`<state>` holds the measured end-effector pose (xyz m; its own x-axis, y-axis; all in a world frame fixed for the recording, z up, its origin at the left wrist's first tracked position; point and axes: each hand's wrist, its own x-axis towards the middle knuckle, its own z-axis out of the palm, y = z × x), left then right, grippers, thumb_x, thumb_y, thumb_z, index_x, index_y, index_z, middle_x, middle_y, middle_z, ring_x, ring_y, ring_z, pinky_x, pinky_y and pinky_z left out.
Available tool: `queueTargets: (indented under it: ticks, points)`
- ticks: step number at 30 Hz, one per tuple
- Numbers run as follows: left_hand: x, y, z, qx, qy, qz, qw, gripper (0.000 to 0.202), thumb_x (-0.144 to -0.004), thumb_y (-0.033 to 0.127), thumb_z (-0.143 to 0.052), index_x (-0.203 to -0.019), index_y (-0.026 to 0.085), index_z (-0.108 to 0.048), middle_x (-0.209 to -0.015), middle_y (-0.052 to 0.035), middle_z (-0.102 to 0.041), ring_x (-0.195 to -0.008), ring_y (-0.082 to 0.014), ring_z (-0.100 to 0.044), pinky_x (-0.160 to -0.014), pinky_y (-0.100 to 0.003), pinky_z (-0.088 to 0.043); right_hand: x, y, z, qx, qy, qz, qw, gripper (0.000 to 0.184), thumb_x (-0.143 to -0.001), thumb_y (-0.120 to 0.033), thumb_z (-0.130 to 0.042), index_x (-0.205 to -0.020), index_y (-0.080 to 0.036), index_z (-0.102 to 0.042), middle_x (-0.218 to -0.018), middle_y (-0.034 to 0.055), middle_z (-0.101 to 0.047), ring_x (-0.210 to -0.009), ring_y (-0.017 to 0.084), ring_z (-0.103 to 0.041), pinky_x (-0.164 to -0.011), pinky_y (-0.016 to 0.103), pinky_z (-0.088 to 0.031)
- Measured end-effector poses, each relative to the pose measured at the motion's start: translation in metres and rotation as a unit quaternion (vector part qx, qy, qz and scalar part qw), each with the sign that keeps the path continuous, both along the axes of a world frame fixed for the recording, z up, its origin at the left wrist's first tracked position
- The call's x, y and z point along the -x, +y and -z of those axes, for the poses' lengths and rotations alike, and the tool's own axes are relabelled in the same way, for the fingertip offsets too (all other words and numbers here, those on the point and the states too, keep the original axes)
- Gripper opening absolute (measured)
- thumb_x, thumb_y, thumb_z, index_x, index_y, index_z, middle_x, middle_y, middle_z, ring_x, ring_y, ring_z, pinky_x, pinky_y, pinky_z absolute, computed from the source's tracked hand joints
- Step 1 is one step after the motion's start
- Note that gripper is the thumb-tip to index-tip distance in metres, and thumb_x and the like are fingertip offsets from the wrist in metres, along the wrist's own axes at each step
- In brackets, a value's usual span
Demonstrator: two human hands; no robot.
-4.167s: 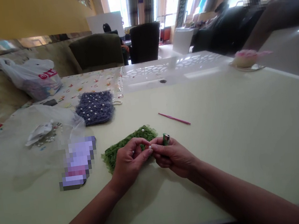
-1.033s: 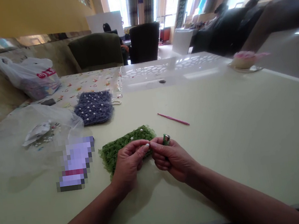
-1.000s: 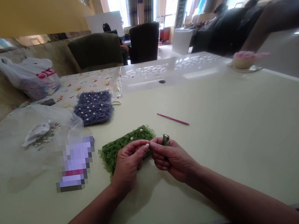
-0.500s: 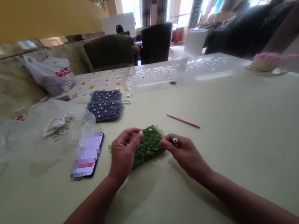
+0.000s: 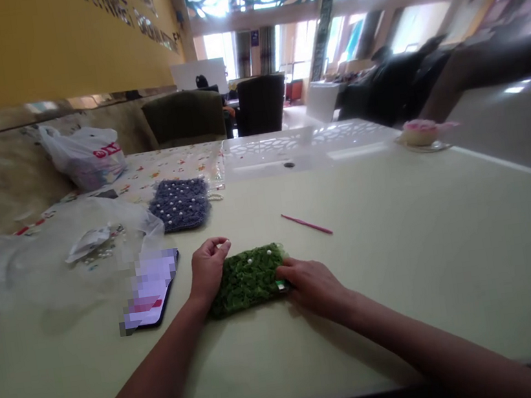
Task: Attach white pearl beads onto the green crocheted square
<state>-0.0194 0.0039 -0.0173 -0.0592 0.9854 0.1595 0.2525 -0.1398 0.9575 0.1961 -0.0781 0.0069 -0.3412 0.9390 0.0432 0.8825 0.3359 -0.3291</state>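
Pressing a spread grip onto green crochet (image 5: 247, 281), the right hand (image 5: 312, 286) lies beside open left hand (image 5: 208, 272); red bag lettering (image 5: 108, 151) unreadable.

the left forearm (image 5: 150, 364) and right forearm (image 5: 421, 341) reach forward from the bottom of the view, angling in toward each other. the left hand (image 5: 209, 268) stands raised on its wrist, its fingers (image 5: 217, 246) loosely curled with the tips close together. the right hand (image 5: 313, 286) lies low, palm down, stretched out leftward.
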Motion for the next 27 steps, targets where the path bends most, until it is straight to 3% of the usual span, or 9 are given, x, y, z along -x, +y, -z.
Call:
queueTargets:
  ticks: [3,6,9,15,22,25,27]
  points:
    - [-0.009,-0.009,-0.003,0.0,0.035,0.038,0.999,0.033,-0.079,0.044,-0.065,-0.09,0.014,-0.069,-0.06,0.0051,-0.041,-0.057,-0.0101,-0.036,-0.056,-0.023,-0.03,-0.01,0.0,-0.004,-0.027,0.112,0.03,0.993,0.01,-0.082,-0.012,-0.057,-0.076,-0.02,-0.059,-0.082,0.0021,-0.064,-0.07,0.015,-0.056,-0.06,0.024,-0.032]
    - [-0.015,-0.013,-0.003,-0.013,0.056,0.057,0.997,0.031,-0.08,0.044,-0.063,-0.09,0.015,-0.069,-0.059,0.0053,-0.041,-0.058,-0.0104,-0.037,-0.058,-0.023,-0.031,-0.016,0.007,0.0,-0.085,0.205,0.074,0.972,0.013,-0.084,-0.012,-0.055,-0.093,-0.02,-0.061,-0.092,0.0041,-0.066,-0.076,0.016,-0.057,-0.068,0.025,-0.038]
    - [-0.017,-0.014,-0.001,-0.019,0.066,0.054,0.996,0.031,-0.081,0.044,-0.063,-0.09,0.015,-0.069,-0.058,0.0056,-0.04,-0.057,-0.0106,-0.037,-0.058,-0.023,-0.031,-0.017,0.015,0.01,-0.089,0.24,0.061,0.965,0.018,-0.083,-0.011,-0.055,-0.098,-0.019,-0.062,-0.096,0.0053,-0.065,-0.082,0.017,-0.058,-0.073,0.026,-0.041]
    - [-0.016,-0.014,0.0,-0.023,0.072,0.044,0.996,0.03,-0.081,0.044,-0.063,-0.089,0.015,-0.069,-0.058,0.0057,-0.041,-0.057,-0.0106,-0.037,-0.058,-0.023,-0.032,-0.011,0.01,0.029,-0.067,0.22,0.045,0.972,0.018,-0.081,-0.007,-0.053,-0.09,-0.019,-0.063,-0.091,0.0033,-0.06,-0.075,0.015,-0.056,-0.069,0.025,-0.042]
    - [-0.016,-0.015,-0.001,-0.021,0.073,0.045,0.996,0.029,-0.08,0.043,-0.063,-0.088,0.016,-0.07,-0.057,0.0059,-0.041,-0.056,-0.0106,-0.038,-0.058,-0.024,-0.032,-0.012,0.005,0.035,-0.092,0.241,0.047,0.965,0.039,-0.08,-0.006,-0.051,-0.116,-0.022,-0.056,-0.106,0.0057,-0.063,-0.09,0.019,-0.061,-0.079,0.029,-0.048]
    - [-0.016,-0.014,-0.001,-0.024,0.074,0.048,0.996,0.029,-0.08,0.043,-0.063,-0.087,0.016,-0.07,-0.057,0.0058,-0.041,-0.056,-0.0108,-0.038,-0.058,-0.024,-0.032,-0.013,0.002,0.029,-0.156,0.18,0.066,0.969,0.033,-0.083,-0.008,-0.049,-0.111,-0.021,-0.061,-0.102,0.0066,-0.064,-0.083,0.018,-0.063,-0.072,0.027,-0.048]
    - [-0.017,-0.015,-0.001,-0.023,0.073,0.05,0.996,0.029,-0.08,0.043,-0.063,-0.088,0.016,-0.07,-0.058,0.0056,-0.042,-0.056,-0.0111,-0.039,-0.058,-0.024,-0.033,-0.012,0.0,0.023,-0.233,0.121,0.041,0.964,0.031,-0.085,-0.009,-0.047,-0.109,-0.019,-0.064,-0.102,0.0089,-0.065,-0.084,0.019,-0.064,-0.072,0.029,-0.049]
